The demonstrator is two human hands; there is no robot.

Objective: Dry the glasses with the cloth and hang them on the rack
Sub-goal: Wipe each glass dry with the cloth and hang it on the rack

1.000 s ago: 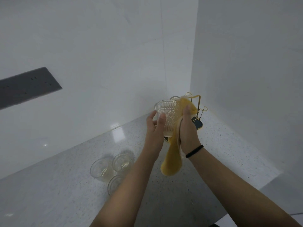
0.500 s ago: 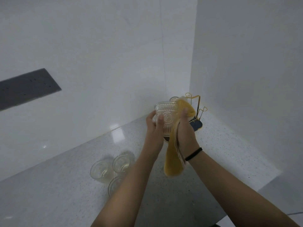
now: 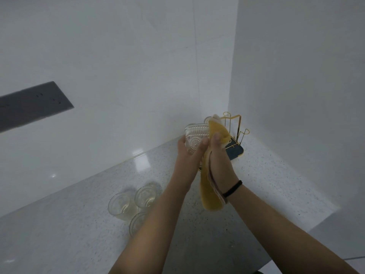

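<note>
My left hand point(image 3: 190, 155) grips a patterned clear glass point(image 3: 195, 135) by its lower part, held up in front of the corner. My right hand point(image 3: 219, 155) holds a yellow cloth point(image 3: 210, 190), its upper part pressed against the glass's right side and rim, its tail hanging below my wrist. Behind both hands stands the gold wire rack point(image 3: 237, 127) on a dark blue base point(image 3: 236, 152); another glass point(image 3: 207, 120) peeks out behind the cloth at the rack. Three more glasses point(image 3: 122, 204) stand upright on the counter at lower left.
The speckled white counter point(image 3: 276, 184) ends in a corner of two white walls. Its front edge runs at the lower right. A dark grey panel point(image 3: 29, 105) is set in the left wall.
The glass has tilted and turned a little in my left hand. My right hand with the cloth has shifted slightly along the glass's right side.
</note>
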